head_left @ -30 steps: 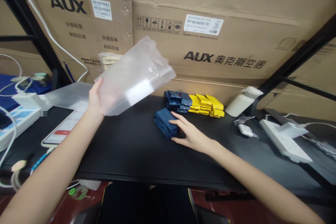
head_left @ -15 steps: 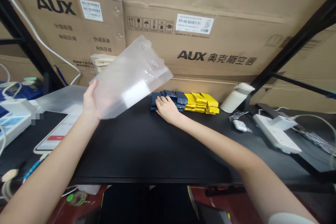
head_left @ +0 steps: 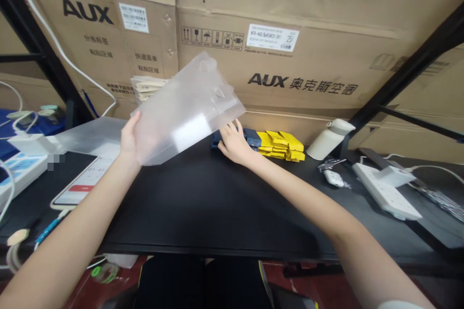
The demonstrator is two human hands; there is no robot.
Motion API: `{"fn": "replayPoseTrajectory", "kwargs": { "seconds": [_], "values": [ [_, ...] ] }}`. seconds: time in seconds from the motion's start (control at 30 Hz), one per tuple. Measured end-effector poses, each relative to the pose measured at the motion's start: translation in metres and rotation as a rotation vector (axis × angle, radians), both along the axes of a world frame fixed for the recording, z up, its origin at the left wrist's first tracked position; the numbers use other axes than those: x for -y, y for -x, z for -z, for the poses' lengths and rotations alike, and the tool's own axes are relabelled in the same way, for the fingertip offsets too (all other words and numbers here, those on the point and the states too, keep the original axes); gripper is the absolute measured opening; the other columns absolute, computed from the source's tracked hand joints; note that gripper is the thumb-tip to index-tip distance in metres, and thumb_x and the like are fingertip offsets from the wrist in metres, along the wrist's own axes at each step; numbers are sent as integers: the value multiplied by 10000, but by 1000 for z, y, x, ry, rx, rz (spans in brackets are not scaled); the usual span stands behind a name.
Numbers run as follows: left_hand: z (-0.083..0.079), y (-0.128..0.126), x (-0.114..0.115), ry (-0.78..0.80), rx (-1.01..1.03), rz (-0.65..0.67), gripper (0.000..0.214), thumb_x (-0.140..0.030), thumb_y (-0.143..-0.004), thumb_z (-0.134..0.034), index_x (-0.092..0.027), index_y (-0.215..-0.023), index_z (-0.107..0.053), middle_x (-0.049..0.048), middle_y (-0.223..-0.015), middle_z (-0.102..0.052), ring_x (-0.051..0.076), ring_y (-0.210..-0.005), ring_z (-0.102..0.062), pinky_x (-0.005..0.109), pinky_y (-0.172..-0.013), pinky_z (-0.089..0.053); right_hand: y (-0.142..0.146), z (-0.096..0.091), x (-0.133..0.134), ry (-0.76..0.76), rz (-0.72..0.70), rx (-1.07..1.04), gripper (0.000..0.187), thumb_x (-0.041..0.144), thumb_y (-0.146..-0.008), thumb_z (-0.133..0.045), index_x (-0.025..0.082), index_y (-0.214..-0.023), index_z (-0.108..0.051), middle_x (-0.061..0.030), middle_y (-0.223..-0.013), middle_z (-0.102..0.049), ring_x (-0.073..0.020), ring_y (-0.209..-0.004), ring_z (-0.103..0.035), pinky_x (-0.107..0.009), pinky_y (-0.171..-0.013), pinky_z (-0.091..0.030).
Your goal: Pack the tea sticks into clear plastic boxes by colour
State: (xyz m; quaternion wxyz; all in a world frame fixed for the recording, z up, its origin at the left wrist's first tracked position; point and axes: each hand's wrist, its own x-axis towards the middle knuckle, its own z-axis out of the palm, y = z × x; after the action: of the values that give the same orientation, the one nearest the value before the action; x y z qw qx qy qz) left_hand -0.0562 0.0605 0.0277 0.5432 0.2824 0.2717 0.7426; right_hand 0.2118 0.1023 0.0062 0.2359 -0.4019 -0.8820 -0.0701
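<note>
My left hand (head_left: 130, 141) grips the lower left end of a flat, frosted translucent plastic bag (head_left: 174, 111). The bag is tilted up to the right, with rounded tabs and a cut-out at its far end. My right hand (head_left: 234, 142) is over the dark blue packets (head_left: 253, 138), its fingers apart and holding nothing I can see. Its fingertips come close to the bag's lower right edge; whether they touch is unclear. Yellow packets (head_left: 279, 145) lie stacked beside the blue ones, which the bag and hand partly cover.
Another translucent plastic sheet (head_left: 96, 135) lies at left near a phone (head_left: 81, 188) and a power strip (head_left: 21, 174). At right stand a white bottle (head_left: 329, 140), an earphone case (head_left: 333, 178) and a second power strip (head_left: 387, 193). Cardboard (head_left: 308, 67) walls the back.
My right hand has lifted its fingers from the blue packets toward the bag's edge. The bag, still in my left hand, now overlaps the packets. The whole view has shifted slightly.
</note>
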Motion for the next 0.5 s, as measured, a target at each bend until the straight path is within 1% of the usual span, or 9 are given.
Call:
{"fn": "replayPoseTrajectory", "kwargs": {
  "seconds": [0.03,0.1,0.17,0.23,0.3,0.33,0.4,0.47,0.5],
  "values": [
    [-2,0,1,15,10,3,243,-262,-909,-517,-160,-1065,-673,27,-932,-746,201,-901,-681,350,-923,-540,0,-6,5,102,-34,-173,533,205,-895,-377,88,-1414,-407,-179,-1407,-528,-315,-1380,-403,-568,-1170,-234],
    [-6,-1,5,79,4,3,234,-255,-917,-503,-156,-1032,-682,23,-918,-741,188,-885,-677,361,-937,-540,-3,-19,18,405,-112,-533,520,349,-977,-202,160,-1431,-369,-139,-1319,-607,-268,-1264,-543,-518,-1080,-398],
    [-10,-3,9,171,-65,-12,218,-259,-920,-512,-156,-1009,-682,32,-914,-731,181,-867,-675,382,-929,-549,-12,-33,30,720,-199,-811,682,560,-965,-38,176,-1436,-348,-148,-1273,-635,-268,-1186,-610,-475,-971,-501],
    [-12,-6,11,246,-146,-30,160,-235,-890,-578,-160,-994,-675,39,-919,-717,180,-847,-670,418,-915,-556,-21,-42,40,919,-257,-983,830,741,-887,-44,185,-1391,-399,-161,-1300,-618,-285,-1164,-625,-462,-919,-539],
    [-12,-9,11,279,-209,-52,155,-177,-825,-670,-170,-980,-665,34,-932,-696,177,-828,-658,453,-912,-554,-27,-45,46,1021,-221,-1095,769,782,-860,-230,197,-1303,-461,-162,-1301,-616,-281,-1090,-661,-458,-885,-560],
    [-11,-9,10,281,-242,-59,183,-158,-797,-701,-173,-975,-660,37,-956,-685,183,-840,-652,469,-917,-548,-28,-44,49,1044,-172,-1131,678,739,-858,-372,202,-1260,-475,-158,-1284,-625,-271,-1028,-684,-455,-863,-570],
    [-9,-9,6,273,-342,-103,245,-171,-765,-740,-181,-994,-652,63,-1049,-660,219,-938,-640,494,-938,-527,-25,-38,52,1069,-65,-1174,526,530,-814,-636,213,-1202,-474,-139,-1232,-651,-241,-896,-716,-441,-809,-590],
    [-8,-6,4,243,-510,-227,343,-219,-743,-772,-192,-1060,-644,100,-1195,-613,276,-1117,-587,507,-1004,-470,-19,-32,52,1106,-12,-1205,513,342,-760,-735,222,-1176,-459,-113,-1162,-679,-224,-803,-730,-429,-760,-604],
    [-9,-5,6,195,-620,-332,399,-241,-735,-782,-202,-1104,-636,108,-1267,-579,295,-1210,-534,502,-1049,-427,-15,-30,52,1136,-6,-1224,502,296,-755,-738,224,-1164,-455,-102,-1124,-691,-224,-776,-735,-426,-741,-609]
  ]
}}
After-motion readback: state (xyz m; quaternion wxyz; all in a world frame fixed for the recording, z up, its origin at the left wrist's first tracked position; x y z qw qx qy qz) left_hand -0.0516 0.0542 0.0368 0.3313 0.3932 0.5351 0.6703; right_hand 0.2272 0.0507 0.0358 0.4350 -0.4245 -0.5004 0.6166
